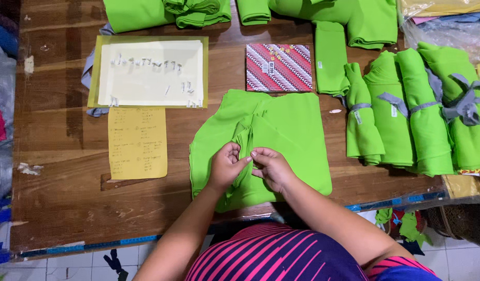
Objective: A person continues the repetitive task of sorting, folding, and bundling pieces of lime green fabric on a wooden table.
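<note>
head view: the green cloth (281, 140) lies flat on the wooden bench (68, 192), directly ahead of the person and touching both hands. a pleated fold in the cloth runs from the far edge down toward the body, slightly slanted, and its near end sits between the two hands. the left hand (225, 165) is closed in a pinch on the fold from its left side; the right hand (271, 167) is closed in a pinch on it from the right, fingertips of the two hands almost touching. both hands stand equally near the fold; neither leads. beyond the cloth, well apart from the hands, lies a red patterned packet (278, 67). to the left, a cream sheet on a yellow board (149, 73) with a yellow note (137, 143) just below it. to the right, tied green bundles (411, 114) lie side by side, long axes running away from the person.
</note>
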